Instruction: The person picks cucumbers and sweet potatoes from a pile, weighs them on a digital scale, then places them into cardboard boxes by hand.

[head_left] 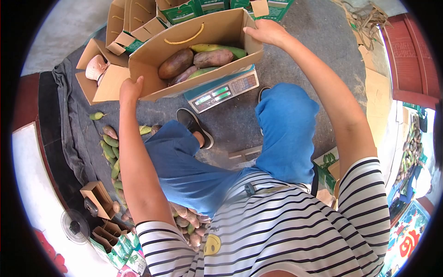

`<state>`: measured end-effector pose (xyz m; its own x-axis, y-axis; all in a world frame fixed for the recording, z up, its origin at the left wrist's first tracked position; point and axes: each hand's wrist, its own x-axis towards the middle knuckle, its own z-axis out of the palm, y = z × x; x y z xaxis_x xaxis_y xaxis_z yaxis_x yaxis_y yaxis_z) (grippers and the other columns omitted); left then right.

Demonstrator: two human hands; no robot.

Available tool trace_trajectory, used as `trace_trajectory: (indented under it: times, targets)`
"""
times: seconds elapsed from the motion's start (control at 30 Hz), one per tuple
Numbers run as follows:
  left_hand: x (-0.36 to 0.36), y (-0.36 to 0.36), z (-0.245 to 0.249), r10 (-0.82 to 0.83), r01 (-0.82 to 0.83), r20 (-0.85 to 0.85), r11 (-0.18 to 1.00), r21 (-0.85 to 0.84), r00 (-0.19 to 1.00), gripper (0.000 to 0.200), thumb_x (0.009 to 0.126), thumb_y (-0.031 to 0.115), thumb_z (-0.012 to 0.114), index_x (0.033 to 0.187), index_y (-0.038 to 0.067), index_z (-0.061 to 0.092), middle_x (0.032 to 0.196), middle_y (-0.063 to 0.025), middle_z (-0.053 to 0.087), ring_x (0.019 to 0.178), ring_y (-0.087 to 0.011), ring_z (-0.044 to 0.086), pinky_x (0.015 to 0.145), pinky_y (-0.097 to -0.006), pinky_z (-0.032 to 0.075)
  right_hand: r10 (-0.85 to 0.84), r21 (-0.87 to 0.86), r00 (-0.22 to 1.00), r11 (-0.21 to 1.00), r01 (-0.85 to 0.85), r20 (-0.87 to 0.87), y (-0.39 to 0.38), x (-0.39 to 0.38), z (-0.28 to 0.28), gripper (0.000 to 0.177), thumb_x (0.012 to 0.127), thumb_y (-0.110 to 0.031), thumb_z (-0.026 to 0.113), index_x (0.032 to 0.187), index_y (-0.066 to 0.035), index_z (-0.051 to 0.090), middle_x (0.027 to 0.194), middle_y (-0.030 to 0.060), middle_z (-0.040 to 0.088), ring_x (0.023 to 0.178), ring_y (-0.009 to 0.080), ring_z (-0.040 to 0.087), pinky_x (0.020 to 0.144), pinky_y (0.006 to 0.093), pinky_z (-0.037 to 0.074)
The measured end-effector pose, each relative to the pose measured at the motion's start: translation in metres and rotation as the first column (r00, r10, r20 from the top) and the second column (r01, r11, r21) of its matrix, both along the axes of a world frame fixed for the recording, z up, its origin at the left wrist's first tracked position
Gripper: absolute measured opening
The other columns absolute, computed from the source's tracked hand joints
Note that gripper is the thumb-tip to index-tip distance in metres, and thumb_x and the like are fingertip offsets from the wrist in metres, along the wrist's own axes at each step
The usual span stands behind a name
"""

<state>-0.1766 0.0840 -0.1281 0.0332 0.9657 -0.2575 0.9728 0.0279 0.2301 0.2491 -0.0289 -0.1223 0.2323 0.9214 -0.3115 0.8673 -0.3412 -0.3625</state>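
Note:
Both hands are on a cardboard carton (196,85) with a yellow rope handle. My left hand (132,87) grips its near left edge, thumb up on the rim. At the far right end, my right hand (268,32) closes on the wall. Several long, thick fruits lie inside: a brown-purple fruit (176,63), a mottled purple fruit (213,58) and a yellow-green fruit (219,48) show most. Beneath the carton stands a digital scale (224,94), its display lit; the digits are too small to read.
Open cartons (138,21) stand along the far side. A pink hat (96,68) sits in an open box on the left. Loose green and purple fruits (109,150) lie on the dark floor cloth (300,60). A fan (75,226) stands at the lower left.

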Motion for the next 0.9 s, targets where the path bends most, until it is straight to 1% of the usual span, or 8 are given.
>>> trace_trajectory:
  times: [0.07,0.17,0.23,0.43,0.5,0.63,0.77,0.9]
  targets:
    - [-0.001,-0.001,0.001,0.084,-0.069,0.140,0.992,-0.107,0.987,0.053,0.083,0.042,0.061,0.093,-0.010,0.062,0.091,-0.0304,0.064,0.094,-0.0426,0.061,0.082,-0.0472,0.047,-0.014,0.005,1.000,1.000,0.014,-0.005,0.000,-0.001,0.003,0.043,0.083,-0.039,0.050,0.085,0.000,0.068,0.091,0.0194,0.067,0.087,0.0336,0.065,0.078,0.0445,0.050]
    - [0.012,-0.008,0.019,0.113,-0.099,0.084,0.983,-0.154,0.990,0.048,0.082,0.038,0.061,0.096,-0.008,0.063,0.090,-0.0284,0.064,0.093,-0.0417,0.062,0.081,-0.0472,0.048,0.016,-0.005,0.999,1.000,-0.016,-0.034,0.003,-0.001,-0.006,0.039,0.080,-0.036,0.053,0.087,-0.002,0.069,0.091,0.0197,0.067,0.086,0.0327,0.065,0.076,0.0451,0.050]
    - [-0.020,0.014,-0.019,-0.225,0.239,-0.108,0.962,0.133,0.968,0.043,0.082,0.036,0.060,0.097,-0.004,0.065,0.092,-0.0259,0.065,0.093,-0.0404,0.062,0.080,-0.0467,0.048,0.055,-0.096,0.996,0.994,-0.061,-0.065,0.007,0.009,-0.011,0.037,0.077,-0.034,0.055,0.089,-0.003,0.069,0.091,0.0197,0.067,0.086,0.0319,0.065,0.074,0.0453,0.050]
    - [-0.034,0.051,-0.037,-0.397,0.388,0.024,0.906,0.170,0.917,0.028,0.086,0.022,0.059,0.088,-0.005,0.064,0.081,-0.0249,0.064,0.079,-0.0393,0.063,0.071,-0.0456,0.047,-0.130,0.016,0.990,0.991,0.132,-0.058,-0.049,0.011,-0.006,0.030,0.074,-0.022,0.055,0.092,-0.003,0.070,0.097,0.0202,0.067,0.093,0.0340,0.065,0.079,0.0432,0.051]
    - [0.022,0.018,0.007,-0.351,0.336,0.092,0.931,0.145,0.932,0.028,0.087,0.022,0.059,0.085,-0.006,0.060,0.079,-0.0265,0.062,0.078,-0.0393,0.063,0.070,-0.0465,0.046,-0.224,0.042,0.966,0.972,0.231,-0.131,-0.083,0.023,0.000,0.030,0.078,-0.019,0.052,0.094,-0.001,0.069,0.098,0.0223,0.066,0.094,0.0371,0.064,0.080,0.0446,0.051]
    - [0.114,-0.022,0.033,-0.616,0.578,0.121,0.778,0.244,0.778,0.026,0.088,0.020,0.057,0.086,-0.007,0.058,0.082,-0.0278,0.060,0.081,-0.0425,0.060,0.069,-0.0477,0.045,-0.405,0.103,0.905,0.902,0.419,-0.134,-0.177,0.059,-0.020,0.028,0.081,-0.023,0.052,0.089,-0.002,0.068,0.088,0.0233,0.066,0.088,0.0393,0.064,0.079,0.0478,0.050]
    - [0.253,-0.071,0.042,-0.830,0.799,0.056,0.550,0.242,0.554,0.022,0.088,0.019,0.053,0.092,-0.001,0.060,0.088,-0.0262,0.061,0.085,-0.0451,0.057,0.073,-0.0503,0.045,-0.622,0.199,0.753,0.727,0.657,-0.214,-0.313,0.077,-0.053,0.033,0.086,-0.031,0.051,0.101,-0.004,0.063,0.093,0.0221,0.065,0.091,0.0385,0.062,0.079,0.0485,0.049]
    - [0.399,-0.172,0.046,-0.962,0.950,-0.028,0.263,0.169,0.271,0.020,0.087,0.019,0.050,0.089,0.004,0.064,0.087,-0.0206,0.065,0.085,-0.0403,0.061,0.073,-0.0516,0.048,-0.886,0.081,0.297,0.287,0.955,-0.356,-0.459,0.040,-0.123,0.036,0.088,-0.030,0.051,0.112,-0.005,0.060,0.100,0.0224,0.064,0.095,0.0355,0.062,0.080,0.0417,0.048]
